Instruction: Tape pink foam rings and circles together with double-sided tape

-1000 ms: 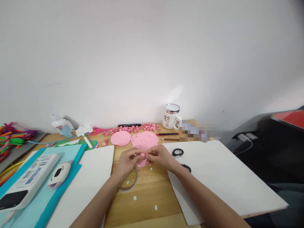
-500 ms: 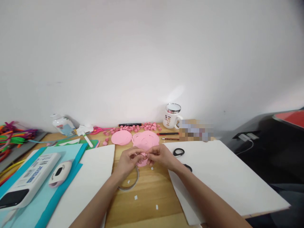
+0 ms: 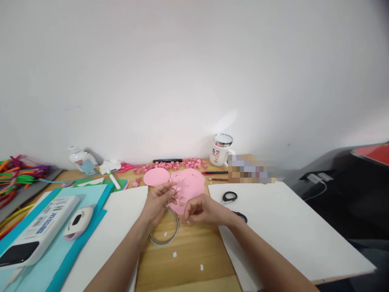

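My left hand (image 3: pixel 161 198) is closed in a pinch, with a small pink paper strip (image 3: pixel 178 189) at its fingertips. Lower and to the right, the fingers of my right hand (image 3: pixel 200 209) are curled together, and a tiny white scrap (image 3: pixel 187 222) shows at their tips. Behind both hands lies a spread of cut pink paper (image 3: pixel 190 182), one piece with a hole in it. Below my left hand a thin roll of tape (image 3: pixel 164 243) rests flat on the wooden table (image 3: pixel 182 280). Small white scraps (image 3: pixel 174 254) are scattered near the roll.
Pink paper rolls (image 3: pixel 170 165) line the back beside pink discs (image 3: pixel 156 177), a black marker (image 3: pixel 167 160) and a white mug (image 3: pixel 221 150). White sheets (image 3: pixel 291 227) flank the hands; black-handled scissors (image 3: pixel 229 196) lie right. Left are blue sheets (image 3: pixel 95 198) and a white bottle (image 3: pixel 82 160).
My hands, together before, have come apart. The right one moved down with a white scrap at its fingertips; the left one moved slightly up and left with the pink strip.
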`<action>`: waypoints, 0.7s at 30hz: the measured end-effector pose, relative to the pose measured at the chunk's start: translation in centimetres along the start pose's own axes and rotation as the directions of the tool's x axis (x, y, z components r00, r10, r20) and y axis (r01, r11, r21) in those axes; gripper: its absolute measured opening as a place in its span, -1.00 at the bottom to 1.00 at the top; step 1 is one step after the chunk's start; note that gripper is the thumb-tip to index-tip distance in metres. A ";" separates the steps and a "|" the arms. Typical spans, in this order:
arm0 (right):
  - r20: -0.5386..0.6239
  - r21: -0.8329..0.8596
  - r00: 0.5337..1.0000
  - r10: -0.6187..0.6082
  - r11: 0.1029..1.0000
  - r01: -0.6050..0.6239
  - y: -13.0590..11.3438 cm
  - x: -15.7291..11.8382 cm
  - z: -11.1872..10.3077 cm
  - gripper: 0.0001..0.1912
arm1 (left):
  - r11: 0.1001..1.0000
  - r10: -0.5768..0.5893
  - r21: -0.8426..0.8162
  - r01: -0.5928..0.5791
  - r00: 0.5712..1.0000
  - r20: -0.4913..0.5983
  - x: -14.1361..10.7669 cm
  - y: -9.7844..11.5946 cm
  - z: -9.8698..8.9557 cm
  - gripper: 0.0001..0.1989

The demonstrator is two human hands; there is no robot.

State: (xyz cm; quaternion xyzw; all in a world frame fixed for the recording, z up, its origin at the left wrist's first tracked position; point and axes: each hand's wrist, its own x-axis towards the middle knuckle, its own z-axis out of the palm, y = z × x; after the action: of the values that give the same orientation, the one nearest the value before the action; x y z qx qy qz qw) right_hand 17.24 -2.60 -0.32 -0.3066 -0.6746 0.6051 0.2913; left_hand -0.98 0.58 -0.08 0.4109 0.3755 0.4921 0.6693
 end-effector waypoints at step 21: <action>-0.371 -0.690 0.723 -0.583 0.694 0.206 1.2 0.9 0.1 -0.88 | 0.991 -0.132 -0.001 0.133 0.982 0.134 -0.4 -0.6 0.5 -0.73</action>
State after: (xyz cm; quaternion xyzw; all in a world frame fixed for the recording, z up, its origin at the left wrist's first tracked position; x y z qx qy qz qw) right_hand 16.62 -1.85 -1.55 -0.3865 -0.7643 0.1557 0.4922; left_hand -0.45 -0.03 -0.44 0.4136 0.3538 0.4197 0.7264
